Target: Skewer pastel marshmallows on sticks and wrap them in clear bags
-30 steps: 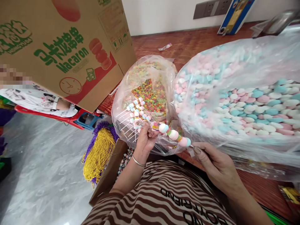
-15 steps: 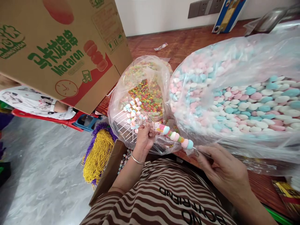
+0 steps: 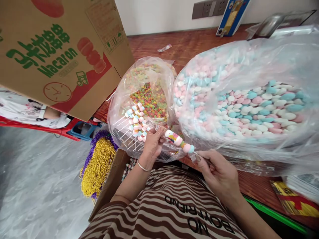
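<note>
A candy skewer [image 3: 188, 148] with pink, white, blue and orange-green pieces stretches between my hands. My right hand [image 3: 218, 171] pinches its thin stick near the lowest blue piece. The skewer's upper part lies inside a clear printed wrapper [image 3: 173, 137]. My left hand [image 3: 154, 142] is closed on that wrapper near its far end. Just beyond my left hand, several more skewers [image 3: 137, 121] lie in a pile, their white sticks pointing left. They rest on a clear plastic bag [image 3: 114, 109] of small multicoloured candies [image 3: 149, 99].
To the right lies a large clear bag of pastel candies [image 3: 249, 109]. A cardboard box [image 3: 82, 49] stands at the left, with another person's arm [image 3: 51, 113] behind it. Gold and purple beads [image 3: 99, 166] hang beside an open carton [image 3: 107, 186]. Yellow packaging [image 3: 296, 199] lies at the right.
The skewer has slid further up and left into the wrapper, so fewer bare pieces show. My right hand has come closer to my left hand. The view has shifted slightly.
</note>
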Demonstrator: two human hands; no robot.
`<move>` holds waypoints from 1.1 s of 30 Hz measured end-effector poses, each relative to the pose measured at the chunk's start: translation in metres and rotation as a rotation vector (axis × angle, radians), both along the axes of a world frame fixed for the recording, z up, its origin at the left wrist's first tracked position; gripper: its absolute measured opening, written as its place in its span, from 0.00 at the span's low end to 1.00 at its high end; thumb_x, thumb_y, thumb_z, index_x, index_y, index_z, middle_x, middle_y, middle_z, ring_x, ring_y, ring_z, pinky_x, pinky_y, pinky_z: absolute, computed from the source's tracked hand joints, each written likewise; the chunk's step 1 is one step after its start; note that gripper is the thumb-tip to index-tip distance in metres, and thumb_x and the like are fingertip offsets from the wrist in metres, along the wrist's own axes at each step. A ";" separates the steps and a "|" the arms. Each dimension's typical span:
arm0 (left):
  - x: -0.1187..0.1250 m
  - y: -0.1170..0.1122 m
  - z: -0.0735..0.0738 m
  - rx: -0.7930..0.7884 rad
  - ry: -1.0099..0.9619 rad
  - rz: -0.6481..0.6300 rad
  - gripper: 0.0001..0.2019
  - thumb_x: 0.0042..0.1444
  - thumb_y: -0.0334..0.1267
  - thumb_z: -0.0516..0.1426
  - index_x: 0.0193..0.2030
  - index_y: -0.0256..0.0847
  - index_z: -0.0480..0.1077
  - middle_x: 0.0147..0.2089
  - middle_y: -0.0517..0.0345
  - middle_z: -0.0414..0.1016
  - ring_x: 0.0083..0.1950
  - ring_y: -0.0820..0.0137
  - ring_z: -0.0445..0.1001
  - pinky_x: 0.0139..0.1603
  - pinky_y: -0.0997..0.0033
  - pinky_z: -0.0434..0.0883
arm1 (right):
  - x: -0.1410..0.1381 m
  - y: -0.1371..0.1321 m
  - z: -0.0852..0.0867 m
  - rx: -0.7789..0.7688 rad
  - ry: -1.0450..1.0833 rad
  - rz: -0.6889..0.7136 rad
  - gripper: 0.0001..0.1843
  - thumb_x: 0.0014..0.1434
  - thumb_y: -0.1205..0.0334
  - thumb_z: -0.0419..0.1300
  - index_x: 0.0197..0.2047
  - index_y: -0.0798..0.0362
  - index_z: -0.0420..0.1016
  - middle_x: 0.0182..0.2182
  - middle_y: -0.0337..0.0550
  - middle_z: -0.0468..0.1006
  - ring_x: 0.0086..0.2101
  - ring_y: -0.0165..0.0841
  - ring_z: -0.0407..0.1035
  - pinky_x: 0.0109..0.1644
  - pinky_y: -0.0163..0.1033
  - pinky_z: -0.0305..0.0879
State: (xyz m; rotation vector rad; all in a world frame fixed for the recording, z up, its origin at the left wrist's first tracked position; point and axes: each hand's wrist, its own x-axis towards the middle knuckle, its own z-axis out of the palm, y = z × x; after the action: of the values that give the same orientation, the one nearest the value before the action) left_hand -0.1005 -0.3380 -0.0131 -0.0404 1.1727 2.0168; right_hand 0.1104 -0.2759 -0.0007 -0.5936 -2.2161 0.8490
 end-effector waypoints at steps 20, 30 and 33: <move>0.027 0.033 0.016 0.355 -0.177 -0.197 0.10 0.61 0.43 0.64 0.44 0.41 0.74 0.31 0.64 0.66 0.30 0.79 0.67 0.38 0.76 0.73 | -0.014 -0.019 -0.030 -0.176 0.021 -0.087 0.09 0.71 0.61 0.55 0.40 0.53 0.74 0.23 0.37 0.73 0.22 0.27 0.62 0.27 0.35 0.58; 0.052 0.032 0.002 0.281 -0.174 -0.401 0.26 0.51 0.50 0.69 0.54 0.41 0.73 0.37 0.58 0.76 0.39 0.69 0.77 0.39 0.71 0.75 | -0.025 -0.024 -0.037 -1.116 0.266 -0.002 0.17 0.68 0.46 0.58 0.39 0.52 0.73 0.18 0.27 0.54 0.19 0.23 0.46 0.21 0.32 0.43; 0.037 0.035 0.011 0.290 -0.115 -0.309 0.28 0.53 0.49 0.68 0.59 0.44 0.71 0.49 0.53 0.79 0.49 0.66 0.79 0.52 0.64 0.74 | -0.019 -0.020 -0.035 -0.902 0.159 -0.028 0.17 0.69 0.48 0.55 0.37 0.52 0.73 0.20 0.30 0.60 0.21 0.25 0.52 0.24 0.33 0.49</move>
State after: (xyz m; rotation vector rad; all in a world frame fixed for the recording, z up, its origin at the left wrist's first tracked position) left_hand -0.0638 -0.3031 -0.0020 0.1581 0.7549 1.8604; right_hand 0.0911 -0.2961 -0.0356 -0.9120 -1.5922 1.8168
